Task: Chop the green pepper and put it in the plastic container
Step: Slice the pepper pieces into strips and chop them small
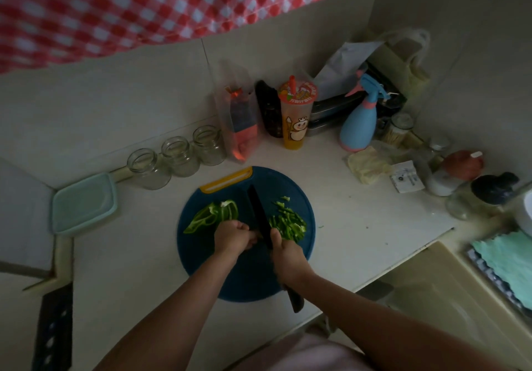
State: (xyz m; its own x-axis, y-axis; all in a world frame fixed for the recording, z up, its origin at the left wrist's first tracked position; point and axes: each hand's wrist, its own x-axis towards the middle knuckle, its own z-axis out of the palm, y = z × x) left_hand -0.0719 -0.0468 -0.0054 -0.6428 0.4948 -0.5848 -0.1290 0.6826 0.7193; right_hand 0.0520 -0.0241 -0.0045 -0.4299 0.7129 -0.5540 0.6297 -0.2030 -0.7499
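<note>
Uncut green pepper half point(211, 215) lying left of black knife point(259, 215), long axis crossing blade; left hand point(233, 236) curling onto it, right hand point(288, 255) clamping handle.

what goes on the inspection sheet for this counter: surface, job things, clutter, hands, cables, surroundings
surface: pale counter, round blue board on it
job's things: uncut pepper on board's left, chopped pieces on its right, knife between; container left of board, apart
clutter: three jars, cup, spray bottle at the wall
hands: left hand holds pepper; right hand grips knife
cables: nothing seen
surroundings: tiled wall, checked cloth above
</note>
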